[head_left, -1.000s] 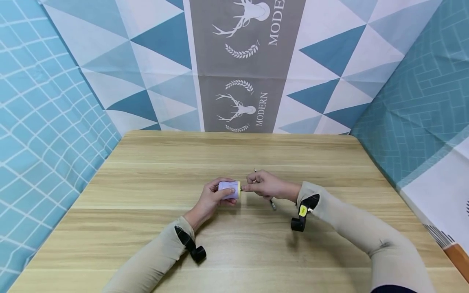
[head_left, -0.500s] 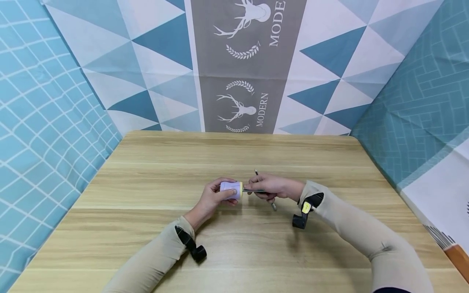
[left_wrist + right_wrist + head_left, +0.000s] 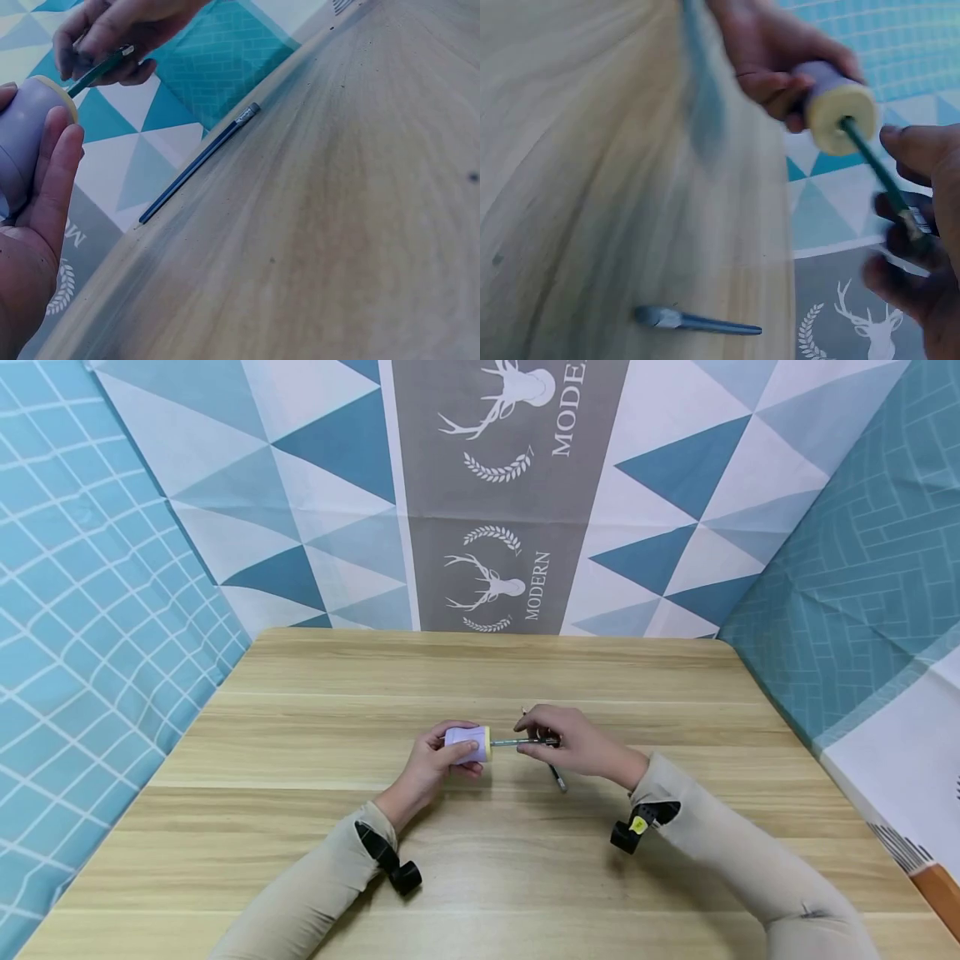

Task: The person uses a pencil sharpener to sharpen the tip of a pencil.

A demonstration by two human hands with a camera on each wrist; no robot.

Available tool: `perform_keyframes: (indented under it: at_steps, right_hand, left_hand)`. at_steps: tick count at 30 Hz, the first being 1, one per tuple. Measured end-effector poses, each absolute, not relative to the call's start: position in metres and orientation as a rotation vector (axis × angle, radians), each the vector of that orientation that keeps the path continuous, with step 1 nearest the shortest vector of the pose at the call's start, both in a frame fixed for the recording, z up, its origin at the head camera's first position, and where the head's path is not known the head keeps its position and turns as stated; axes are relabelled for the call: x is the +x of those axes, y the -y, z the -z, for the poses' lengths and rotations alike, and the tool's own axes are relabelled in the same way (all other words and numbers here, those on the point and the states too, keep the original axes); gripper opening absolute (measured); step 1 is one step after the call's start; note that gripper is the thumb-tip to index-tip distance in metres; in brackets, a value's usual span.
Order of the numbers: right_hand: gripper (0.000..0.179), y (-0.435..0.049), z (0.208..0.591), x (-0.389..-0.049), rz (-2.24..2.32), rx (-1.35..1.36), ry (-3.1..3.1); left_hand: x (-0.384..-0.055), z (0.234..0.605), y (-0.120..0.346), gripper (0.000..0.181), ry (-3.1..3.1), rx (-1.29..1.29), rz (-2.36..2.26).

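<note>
My left hand (image 3: 420, 774) grips a lilac pencil sharpener (image 3: 462, 745) with a yellow end face, thumb on the near side. From the hole in that face sticks a green pencil (image 3: 876, 166), its eraser end pointing right. My right hand (image 3: 577, 742) is around the pencil's outer half, thumb and fingers spread apart with the shaft passing between them. In the left wrist view the pencil's end shows in front of the right fingers (image 3: 90, 49). A second, dark pencil (image 3: 196, 166) lies on the table, partly hidden under the right hand in the head view.
Both hands work above the middle of a wooden table (image 3: 337, 693). Patterned cloths hang behind it and on both sides. A small black camera is strapped to each wrist, the left one (image 3: 406, 877) and the right one (image 3: 626, 836).
My right hand has slid right along the pencil, away from the sharpener, and its fingers have spread. More of the shaft now shows. The left hand has kept its grip nearly in place.
</note>
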State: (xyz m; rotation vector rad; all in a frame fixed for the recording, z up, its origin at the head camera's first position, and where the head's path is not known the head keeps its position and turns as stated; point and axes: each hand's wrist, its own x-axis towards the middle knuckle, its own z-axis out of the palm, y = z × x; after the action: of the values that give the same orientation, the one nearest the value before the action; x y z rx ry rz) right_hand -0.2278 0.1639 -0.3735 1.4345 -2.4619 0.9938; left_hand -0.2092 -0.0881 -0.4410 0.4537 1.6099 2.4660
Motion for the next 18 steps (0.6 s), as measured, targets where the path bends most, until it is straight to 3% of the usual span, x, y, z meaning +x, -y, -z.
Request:
perform_keyframes:
  at_steps: [10, 18]
  right_hand:
    - [0.016, -0.147, 0.396, -0.236, -0.363, 1.576, 1.922]
    - [0.037, -0.136, 0.395, -0.239, -0.104, 1.528, 1.692]
  left_hand:
    - [-0.206, 0.440, 0.087, 0.030, -1.611, 0.477, -2.447]
    - [-0.206, 0.441, 0.088, 0.030, -1.582, 0.454, -2.457]
